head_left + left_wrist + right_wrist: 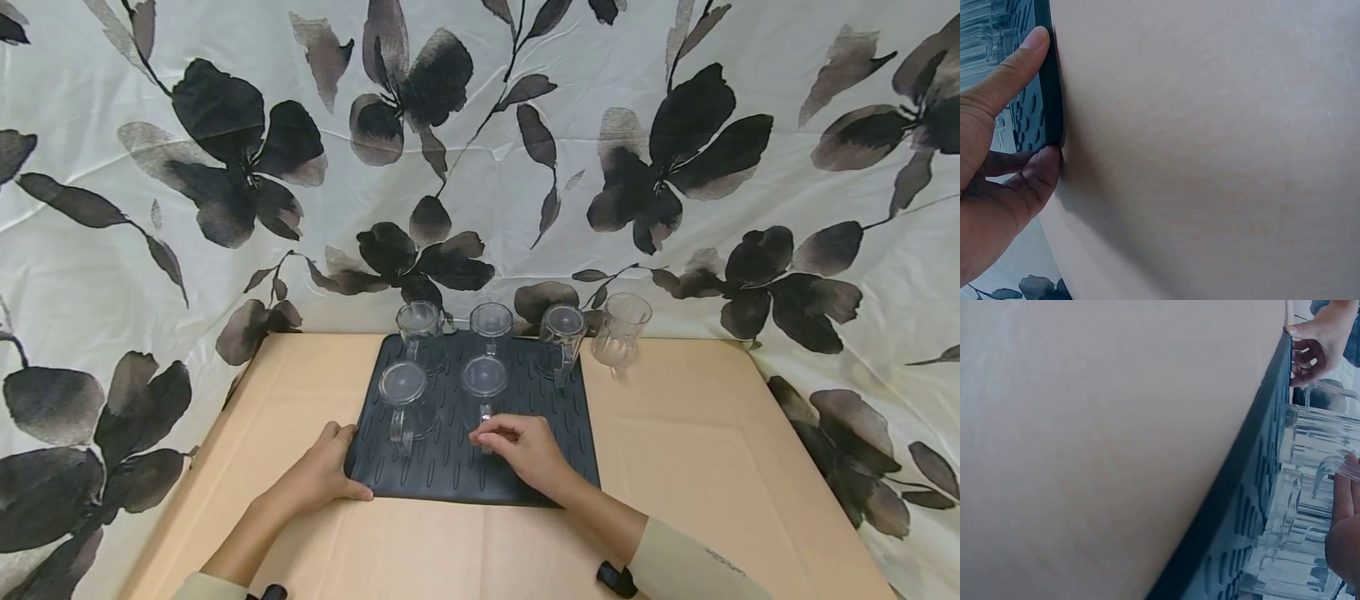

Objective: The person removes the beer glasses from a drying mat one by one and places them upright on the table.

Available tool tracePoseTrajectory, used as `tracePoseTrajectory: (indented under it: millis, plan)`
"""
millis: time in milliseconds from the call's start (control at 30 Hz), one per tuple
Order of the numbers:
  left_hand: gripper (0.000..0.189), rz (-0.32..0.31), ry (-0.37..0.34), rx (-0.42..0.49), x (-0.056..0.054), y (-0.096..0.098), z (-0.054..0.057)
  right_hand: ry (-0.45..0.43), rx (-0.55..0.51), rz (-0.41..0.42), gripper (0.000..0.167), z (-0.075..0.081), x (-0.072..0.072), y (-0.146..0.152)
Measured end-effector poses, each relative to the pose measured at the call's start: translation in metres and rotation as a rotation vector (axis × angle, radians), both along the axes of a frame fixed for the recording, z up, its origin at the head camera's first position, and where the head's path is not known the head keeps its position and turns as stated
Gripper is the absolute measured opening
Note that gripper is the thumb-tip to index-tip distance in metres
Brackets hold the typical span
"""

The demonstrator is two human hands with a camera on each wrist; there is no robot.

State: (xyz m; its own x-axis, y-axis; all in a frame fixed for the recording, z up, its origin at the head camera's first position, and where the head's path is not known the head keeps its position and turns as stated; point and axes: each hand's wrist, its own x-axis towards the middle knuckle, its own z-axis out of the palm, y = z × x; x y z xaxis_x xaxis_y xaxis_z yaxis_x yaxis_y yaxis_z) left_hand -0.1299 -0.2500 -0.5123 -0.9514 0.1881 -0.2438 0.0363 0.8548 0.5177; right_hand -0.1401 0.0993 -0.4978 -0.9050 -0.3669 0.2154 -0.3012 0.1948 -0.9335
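Observation:
A black ribbed drying mat [457,479] lies on the table with several clear glass mugs standing upside down on it. My left hand [324,471] holds the mat's near left corner, thumb against the front edge and fingers along the left side, as the left wrist view also shows at the mat's edge [1054,94]. With its fingertips my right hand [525,450] pinches the handle [1329,467] of the front middle glass mug [484,379]. That mug is upside down over the mat. Left of it is another upturned mug [403,385], its handle toward me.
Three more upturned mugs form the back row, among them the left one [420,325] and the right one [562,333]. An upright glass mug [622,333] stands on the table [690,467] just right of the mat. Flowered cloth [525,167] hangs behind.

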Motion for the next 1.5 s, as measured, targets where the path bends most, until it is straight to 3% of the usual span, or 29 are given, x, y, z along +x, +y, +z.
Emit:
tracePoseTrajectory:
  millis: [367,733,1300,1500]
  plan:
    - [0.133,-0.003,-0.003,0.007,0.001,0.000,0.003,0.118,-0.003,0.030,0.011,0.016,0.003,0.018]
    - [0.133,-0.002,-0.006,-0.009,-0.001,0.001,0.002,0.236,0.015,-0.006,0.012,0.041,-0.002,0.046]
    - [0.134,-0.024,0.003,-0.009,0.001,0.004,0.008,0.383,0.154,-0.143,0.016,0.087,-0.012,0.099]
    - [0.128,-0.064,0.067,-0.011,0.002,0.003,0.018,0.428,0.235,-0.191,0.016,0.105,-0.015,0.114]
